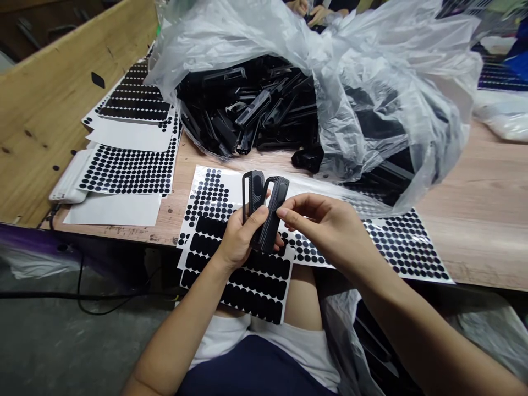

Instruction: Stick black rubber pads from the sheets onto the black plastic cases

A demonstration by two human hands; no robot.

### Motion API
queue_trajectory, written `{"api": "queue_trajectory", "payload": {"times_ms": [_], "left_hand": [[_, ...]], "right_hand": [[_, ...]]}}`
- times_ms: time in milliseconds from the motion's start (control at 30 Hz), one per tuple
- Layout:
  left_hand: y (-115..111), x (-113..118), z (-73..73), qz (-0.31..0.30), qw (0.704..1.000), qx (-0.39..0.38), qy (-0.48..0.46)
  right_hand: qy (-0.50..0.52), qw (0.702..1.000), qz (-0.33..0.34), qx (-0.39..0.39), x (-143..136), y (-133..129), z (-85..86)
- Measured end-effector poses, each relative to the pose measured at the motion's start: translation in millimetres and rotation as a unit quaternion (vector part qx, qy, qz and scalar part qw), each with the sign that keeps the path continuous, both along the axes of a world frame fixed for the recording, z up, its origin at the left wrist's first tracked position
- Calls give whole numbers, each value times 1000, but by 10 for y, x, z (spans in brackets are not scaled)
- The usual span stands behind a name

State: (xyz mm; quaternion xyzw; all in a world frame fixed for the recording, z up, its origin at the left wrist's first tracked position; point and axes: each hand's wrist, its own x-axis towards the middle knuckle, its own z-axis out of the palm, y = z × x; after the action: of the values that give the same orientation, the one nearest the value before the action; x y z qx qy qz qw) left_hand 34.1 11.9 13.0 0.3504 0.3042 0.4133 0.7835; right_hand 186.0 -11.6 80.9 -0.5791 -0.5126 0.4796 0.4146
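My left hand [243, 236] is closed around two long black plastic parts with a carbon-fibre weave. The left part [256, 190] has an open slot along its side, and the right part [272, 214] lies beside it with a pale slot near its top. My right hand [317, 220] has its thumb and forefinger pinched together against the right part's edge. Whatever lies between those fingertips is too small or hidden to make out. Below my hands, a sheet of large black oval stickers [256, 280] hangs over the table edge above my lap.
A clear plastic bag [342, 126] full of similar black parts [251, 110] stands open ahead. Sheets of round black stickers [404, 242] lie beneath it, and more sheets [127, 170] lie left beside a white device [72, 179]. A wooden board [61, 104] borders the left. Another person's hands [309, 11] show beyond.
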Motion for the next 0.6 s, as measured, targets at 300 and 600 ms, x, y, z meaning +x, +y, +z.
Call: {"api": "queue_trajectory", "payload": {"times_ms": [300, 600], "left_hand": [[-9, 11, -23, 13, 1000, -2, -1], [23, 1, 9, 20, 999, -7, -26]], "right_hand": [[-23, 997, -30, 67, 35, 15, -100], [-314, 938, 111, 101, 376, -206, -452]]}}
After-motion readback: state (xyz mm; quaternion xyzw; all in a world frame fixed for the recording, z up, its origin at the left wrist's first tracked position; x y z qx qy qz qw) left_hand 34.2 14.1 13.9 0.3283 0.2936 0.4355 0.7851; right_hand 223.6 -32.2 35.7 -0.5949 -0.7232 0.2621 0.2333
